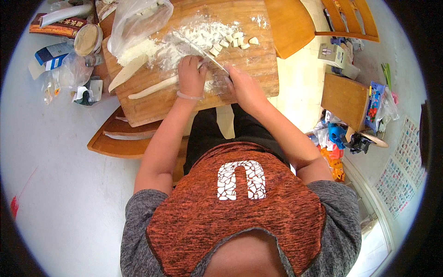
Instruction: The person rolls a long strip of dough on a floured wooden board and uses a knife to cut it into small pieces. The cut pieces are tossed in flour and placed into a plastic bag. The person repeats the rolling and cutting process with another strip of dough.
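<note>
My left hand (191, 76), with a pale bracelet at the wrist, is closed over the right end of a long dough rope (154, 88). In my right hand (245, 86) is the handle of a kitchen knife (207, 54). Its blade slants up and left, just beside my left fingers; my hands hide part of where blade and dough meet. Beyond the knife, several cut dough pieces (235, 41) lie in a loose group. A thicker strip of dough (128, 72) rests at the left of the wooden board (254, 78), partly dusted with flour (207, 31).
A clear plastic bag (142, 26) sits at the board's upper left, with loose flour (136, 50) at its mouth. Wooden chairs stand at the right (290, 26) and near left (117, 136). Boxes, a round lidded container (88, 39) and bags crowd the left side.
</note>
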`<control>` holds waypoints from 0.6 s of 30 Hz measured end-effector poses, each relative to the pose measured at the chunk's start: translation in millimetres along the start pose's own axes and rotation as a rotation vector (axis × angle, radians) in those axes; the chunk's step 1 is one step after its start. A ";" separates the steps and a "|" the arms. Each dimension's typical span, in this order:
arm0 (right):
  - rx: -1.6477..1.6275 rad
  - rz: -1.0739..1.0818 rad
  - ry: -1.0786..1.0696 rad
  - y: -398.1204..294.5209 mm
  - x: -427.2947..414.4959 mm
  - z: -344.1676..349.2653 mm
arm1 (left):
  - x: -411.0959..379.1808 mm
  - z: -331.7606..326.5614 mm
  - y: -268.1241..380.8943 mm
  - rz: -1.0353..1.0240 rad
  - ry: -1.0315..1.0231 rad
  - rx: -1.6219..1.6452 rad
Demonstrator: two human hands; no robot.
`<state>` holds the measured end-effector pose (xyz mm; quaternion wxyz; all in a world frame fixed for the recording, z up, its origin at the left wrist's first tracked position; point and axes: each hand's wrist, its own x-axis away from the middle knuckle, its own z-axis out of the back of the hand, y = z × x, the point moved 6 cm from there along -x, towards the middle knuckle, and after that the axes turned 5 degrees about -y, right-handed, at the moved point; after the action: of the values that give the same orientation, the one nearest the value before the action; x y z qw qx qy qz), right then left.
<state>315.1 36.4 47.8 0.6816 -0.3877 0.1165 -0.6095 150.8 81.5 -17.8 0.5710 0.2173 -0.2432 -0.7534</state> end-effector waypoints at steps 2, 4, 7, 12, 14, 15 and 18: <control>0.038 -0.122 -0.117 5.3 13.1 -6.8 | -2.1 -1.3 -4.5 0.029 -0.023 0.000; 0.053 -0.094 -0.092 3.2 19.0 -7.7 | -3.2 -2.2 -5.8 0.035 -0.022 0.013; 0.049 -0.036 -0.047 2.7 19.7 -10.0 | -2.7 -2.4 -4.8 0.027 -0.014 0.036; 0.025 -0.006 -0.047 8.2 13.1 -16.9 | -3.0 -3.2 -5.8 0.055 -0.022 0.033; 0.007 0.006 -0.043 8.3 6.1 -19.1 | -4.0 -1.4 -5.2 0.038 0.014 0.001; 0.021 -0.015 -0.072 9.3 0.9 -22.0 | -4.3 0.0 -4.3 0.019 0.039 -0.013; 0.025 -0.023 -0.080 7.9 -20.4 -25.4 | -3.8 -1.7 -6.2 0.024 -0.004 0.005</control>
<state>300.2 45.1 19.0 0.6835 -0.4044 0.0769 -0.6028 148.2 86.4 -22.8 0.5789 0.2141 -0.2488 -0.7464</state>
